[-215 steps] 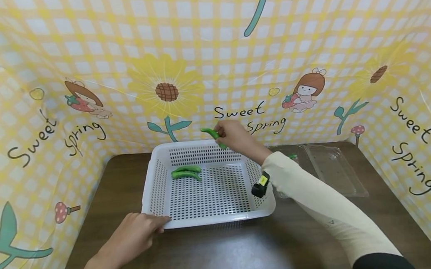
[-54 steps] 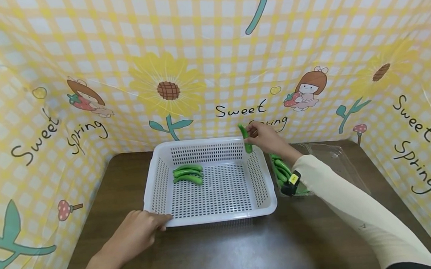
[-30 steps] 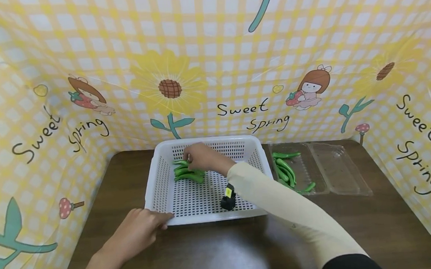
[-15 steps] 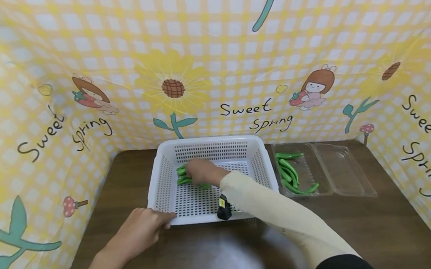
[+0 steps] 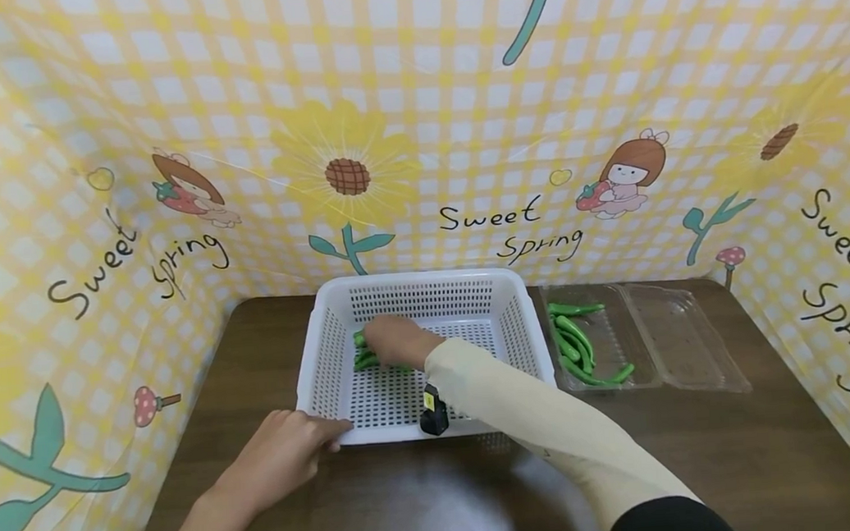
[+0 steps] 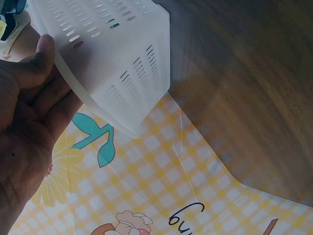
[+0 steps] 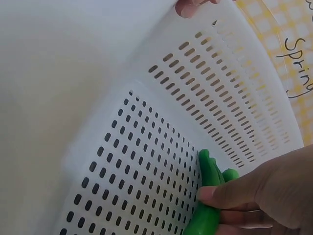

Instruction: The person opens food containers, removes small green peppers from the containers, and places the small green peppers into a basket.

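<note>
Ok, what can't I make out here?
Right wrist: one end of the green pepper in the right hand, cut off by the bottom edge.
Head: how many peppers the basket holds, hidden by the right hand.
Left wrist: part of the left hand, cut off by the left edge.

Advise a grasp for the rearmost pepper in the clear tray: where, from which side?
Probably pinch the rearmost pepper just right of its middle, front to back, from above: it lies crosswise, its right half clear of the other peppers, and the tray is open.
</note>
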A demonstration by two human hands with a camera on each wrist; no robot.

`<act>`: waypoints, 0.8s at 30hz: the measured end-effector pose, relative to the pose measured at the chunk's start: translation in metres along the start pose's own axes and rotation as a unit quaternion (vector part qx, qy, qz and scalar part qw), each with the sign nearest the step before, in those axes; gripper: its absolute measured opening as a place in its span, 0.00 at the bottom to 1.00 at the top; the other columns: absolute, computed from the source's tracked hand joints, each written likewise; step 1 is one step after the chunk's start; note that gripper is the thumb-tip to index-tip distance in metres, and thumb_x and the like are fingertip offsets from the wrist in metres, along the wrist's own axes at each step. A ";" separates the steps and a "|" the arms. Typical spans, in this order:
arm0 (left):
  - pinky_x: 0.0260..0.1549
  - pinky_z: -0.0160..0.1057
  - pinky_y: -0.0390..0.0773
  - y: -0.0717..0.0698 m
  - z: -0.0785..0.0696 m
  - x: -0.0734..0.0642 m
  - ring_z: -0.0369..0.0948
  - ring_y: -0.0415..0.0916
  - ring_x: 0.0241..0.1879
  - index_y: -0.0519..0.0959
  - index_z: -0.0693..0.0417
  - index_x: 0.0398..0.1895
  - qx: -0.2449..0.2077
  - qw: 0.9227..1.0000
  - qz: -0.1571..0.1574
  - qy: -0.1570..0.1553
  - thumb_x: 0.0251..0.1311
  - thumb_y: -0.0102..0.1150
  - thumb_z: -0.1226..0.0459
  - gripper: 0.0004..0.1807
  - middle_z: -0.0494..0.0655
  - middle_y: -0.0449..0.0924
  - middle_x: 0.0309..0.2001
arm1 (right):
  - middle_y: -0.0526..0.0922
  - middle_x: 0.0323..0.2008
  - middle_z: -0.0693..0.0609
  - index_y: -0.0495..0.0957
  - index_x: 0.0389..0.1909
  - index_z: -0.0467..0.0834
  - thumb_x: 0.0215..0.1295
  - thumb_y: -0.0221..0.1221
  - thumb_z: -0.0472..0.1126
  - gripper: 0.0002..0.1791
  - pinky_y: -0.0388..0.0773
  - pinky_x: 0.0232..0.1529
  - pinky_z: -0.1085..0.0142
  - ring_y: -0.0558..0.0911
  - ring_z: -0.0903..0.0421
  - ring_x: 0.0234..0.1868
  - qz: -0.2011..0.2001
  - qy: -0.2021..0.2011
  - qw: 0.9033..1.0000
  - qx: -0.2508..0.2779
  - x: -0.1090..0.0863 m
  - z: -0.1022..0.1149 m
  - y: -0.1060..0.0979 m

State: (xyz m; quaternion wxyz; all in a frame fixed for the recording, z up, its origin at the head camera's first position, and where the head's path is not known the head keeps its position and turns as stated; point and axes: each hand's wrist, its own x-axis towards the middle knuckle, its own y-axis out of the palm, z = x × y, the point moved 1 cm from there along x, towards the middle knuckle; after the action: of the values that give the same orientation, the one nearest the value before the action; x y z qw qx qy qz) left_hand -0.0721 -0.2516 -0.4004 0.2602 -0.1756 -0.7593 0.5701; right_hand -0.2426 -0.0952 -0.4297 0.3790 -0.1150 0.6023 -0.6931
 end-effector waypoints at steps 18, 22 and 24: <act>0.21 0.31 0.79 0.002 0.001 0.002 0.24 0.78 0.25 0.90 0.55 0.42 -0.010 1.000 0.000 -0.001 0.52 0.73 0.73 0.13 0.33 0.88 0.27 | 0.81 0.36 0.54 0.79 0.42 0.44 0.66 0.67 0.37 0.08 0.77 0.34 0.69 0.76 0.59 0.34 -0.013 0.010 1.000 0.012 -0.017 -0.020 -0.025; 0.20 0.30 0.76 0.003 0.001 0.001 0.26 0.78 0.26 0.90 0.54 0.42 -0.011 1.000 0.000 -0.002 0.52 0.73 0.74 0.14 0.36 0.90 0.30 | 0.85 0.42 0.49 0.81 0.48 0.40 0.67 0.64 0.37 0.10 0.82 0.40 0.65 0.82 0.55 0.39 -0.058 0.019 0.997 0.038 -0.047 -0.052 -0.055; 0.20 0.29 0.74 0.002 0.001 0.000 0.26 0.77 0.26 0.90 0.54 0.42 -0.014 1.000 0.000 -0.003 0.51 0.73 0.75 0.15 0.37 0.90 0.31 | 0.87 0.44 0.47 0.81 0.50 0.40 0.69 0.63 0.39 0.12 0.85 0.43 0.63 0.84 0.53 0.41 -0.092 0.040 0.994 0.046 -0.063 -0.076 -0.069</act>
State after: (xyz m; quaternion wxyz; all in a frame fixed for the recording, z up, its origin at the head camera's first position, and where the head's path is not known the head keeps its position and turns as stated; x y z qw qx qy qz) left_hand -0.0730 -0.2515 -0.4029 0.2556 -0.1771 -0.7678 0.5602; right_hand -0.2730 0.0028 -0.3665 0.2936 -0.1246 0.5718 -0.7559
